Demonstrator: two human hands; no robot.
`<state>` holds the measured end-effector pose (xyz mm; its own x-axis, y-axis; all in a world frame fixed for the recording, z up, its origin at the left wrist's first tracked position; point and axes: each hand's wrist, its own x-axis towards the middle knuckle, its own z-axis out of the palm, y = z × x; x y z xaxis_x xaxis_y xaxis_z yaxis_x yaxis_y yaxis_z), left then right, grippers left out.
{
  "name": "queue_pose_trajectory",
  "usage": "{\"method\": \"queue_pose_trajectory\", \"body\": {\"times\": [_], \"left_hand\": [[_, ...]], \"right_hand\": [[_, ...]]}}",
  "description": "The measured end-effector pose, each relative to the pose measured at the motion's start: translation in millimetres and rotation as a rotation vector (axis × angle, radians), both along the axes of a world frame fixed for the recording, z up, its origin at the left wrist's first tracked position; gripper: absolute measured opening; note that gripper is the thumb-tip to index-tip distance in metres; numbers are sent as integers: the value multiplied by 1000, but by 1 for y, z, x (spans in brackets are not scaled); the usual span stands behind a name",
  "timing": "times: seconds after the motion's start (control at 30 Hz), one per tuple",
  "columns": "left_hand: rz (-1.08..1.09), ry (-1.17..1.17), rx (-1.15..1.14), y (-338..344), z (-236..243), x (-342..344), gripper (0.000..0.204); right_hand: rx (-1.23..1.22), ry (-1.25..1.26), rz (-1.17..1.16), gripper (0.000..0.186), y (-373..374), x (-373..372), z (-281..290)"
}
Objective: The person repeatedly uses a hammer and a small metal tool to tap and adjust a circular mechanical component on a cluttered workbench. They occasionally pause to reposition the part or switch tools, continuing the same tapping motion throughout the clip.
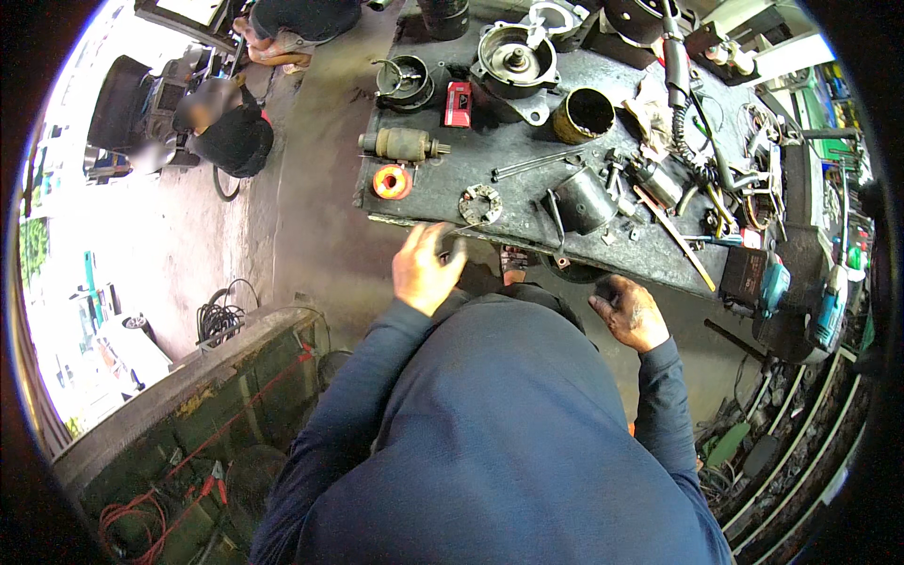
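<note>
Left hand: my left hand (426,271) hovers at the near edge of the workbench (443,188), fingers loosely curled; I cannot tell whether they pinch anything.
Just beyond my left fingertips: a round toothed metal plate (480,204) lies flat on the bench, apart from my fingers.
Further out and to the left: an orange spool (392,182), and past it a greasy cylindrical shaft part (402,144).
Right hand: my right hand (629,313), smeared dark, hangs below the bench edge, fingers half bent, holding nothing.
Ahead of my right fingers: a dark metal cylinder housing (584,200) lies on its side on the bench.
Far left: another person (226,132) crouches on the floor.
</note>
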<state>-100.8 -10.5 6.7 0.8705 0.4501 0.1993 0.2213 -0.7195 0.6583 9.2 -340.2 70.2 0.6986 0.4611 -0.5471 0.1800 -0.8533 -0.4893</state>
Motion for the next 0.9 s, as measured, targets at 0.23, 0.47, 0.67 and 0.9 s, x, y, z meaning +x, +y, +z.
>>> {"method": "queue_pose_trajectory", "body": {"times": [0.23,0.47,0.67,0.9], "left_hand": [[402,9,-467,48,-9,-79,15],[534,-18,-582,46,21,-102,14],[604,70,-609,40,6,-149,13],[595,91,-591,63,-4,-149,18]], "right_hand": [[575,-344,361,29,143,39,-16],[242,-443,602,70,298,45,-23],[341,-462,500,45,326,30,-50],[325,-515,152,22,233,65,0]]}}
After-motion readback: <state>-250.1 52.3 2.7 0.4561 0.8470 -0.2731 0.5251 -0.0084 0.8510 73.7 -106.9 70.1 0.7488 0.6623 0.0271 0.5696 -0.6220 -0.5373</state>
